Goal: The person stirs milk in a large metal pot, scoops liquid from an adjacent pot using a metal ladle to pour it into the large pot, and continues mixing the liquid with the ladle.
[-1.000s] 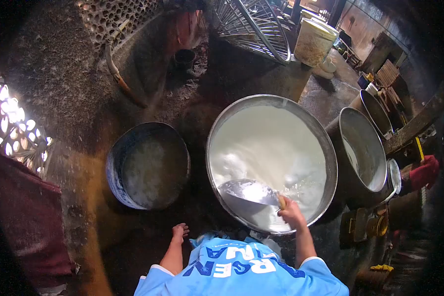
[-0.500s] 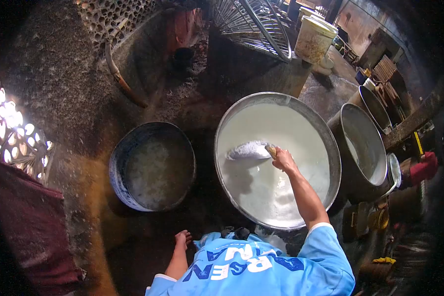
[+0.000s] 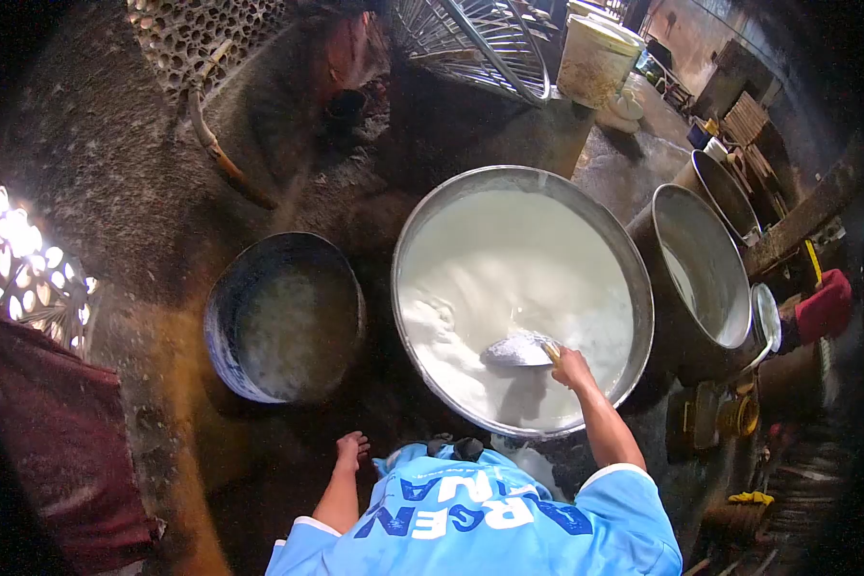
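Observation:
A wide round metal vat [image 3: 413, 206] of milky white liquid [image 3: 538, 230] stands in front of me. My right hand [image 3: 571, 368] is wrapped round the short handle of a metal scoop [image 3: 516, 350], over the near part of the vat. White liquid or foam coats the scoop, and its shadow falls on the surface below. My left hand [image 3: 352, 447] is held low, short of the vat, with nothing in it and its fingers apart. To its upper left is a dark round tub [image 3: 223, 346] with cloudy liquid inside.
Two deep metal pots [image 3: 706, 269] [image 3: 725, 192] stand to the right. A whitish bucket [image 3: 595, 65] and a metal rod frame [image 3: 480, 43] are at the back. Dark red cloth [image 3: 58, 422] hangs at left, and a red cloth [image 3: 824, 307] lies at right.
My right hand and the scoop have come back from the vat's middle toward its near side. My left hand stays low, apart from the vat.

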A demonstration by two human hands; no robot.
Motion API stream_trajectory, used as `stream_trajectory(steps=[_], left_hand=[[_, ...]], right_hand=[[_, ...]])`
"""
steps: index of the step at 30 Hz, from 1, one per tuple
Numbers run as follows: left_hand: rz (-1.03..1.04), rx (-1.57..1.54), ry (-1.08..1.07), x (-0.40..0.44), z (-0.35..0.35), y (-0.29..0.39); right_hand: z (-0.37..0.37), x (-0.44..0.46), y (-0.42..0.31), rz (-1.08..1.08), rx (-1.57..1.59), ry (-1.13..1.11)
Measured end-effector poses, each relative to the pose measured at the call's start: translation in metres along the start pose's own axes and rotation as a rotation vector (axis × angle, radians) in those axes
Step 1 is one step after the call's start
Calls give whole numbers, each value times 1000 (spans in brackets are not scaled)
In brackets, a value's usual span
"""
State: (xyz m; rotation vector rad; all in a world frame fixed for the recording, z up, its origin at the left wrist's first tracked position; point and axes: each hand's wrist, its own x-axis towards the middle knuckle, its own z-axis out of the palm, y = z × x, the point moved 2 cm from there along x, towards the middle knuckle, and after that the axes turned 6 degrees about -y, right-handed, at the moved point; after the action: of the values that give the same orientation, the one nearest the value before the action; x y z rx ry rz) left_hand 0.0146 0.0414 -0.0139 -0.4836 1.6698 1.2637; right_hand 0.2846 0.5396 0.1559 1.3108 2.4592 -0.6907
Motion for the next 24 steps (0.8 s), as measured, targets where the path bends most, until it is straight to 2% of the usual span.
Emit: stream_trajectory(steps=[3,4,8,15,17,19,21,23,24], left_hand=[[24,42,-23,3,17,0],[32,61,-22,3,24,2],[17,81,2,-11,50,5],[-21,40,27,-20,69,-25],[-5,31,35,-32,74,-30],[22,15,52,-37,77,-38],[34,-13,64,-37,75,-49],[32,-54,66,-29,68,-61],[35,-41,73,-32,70,-61]], right_hand=[[-3,-30,31,-17,-65,44],[-14,-43,32,67,-8,-29],[-39,-78,79,82,-45,-64],[-129,-127,113,71,68,22],[-165,-137,112,-54,118,28],[-193,-140,118,24,239,3],[-215,-139,116,12,329,60],[-215,-122,114,-29,363,219],[-195,-93,132,-147,340,427]])
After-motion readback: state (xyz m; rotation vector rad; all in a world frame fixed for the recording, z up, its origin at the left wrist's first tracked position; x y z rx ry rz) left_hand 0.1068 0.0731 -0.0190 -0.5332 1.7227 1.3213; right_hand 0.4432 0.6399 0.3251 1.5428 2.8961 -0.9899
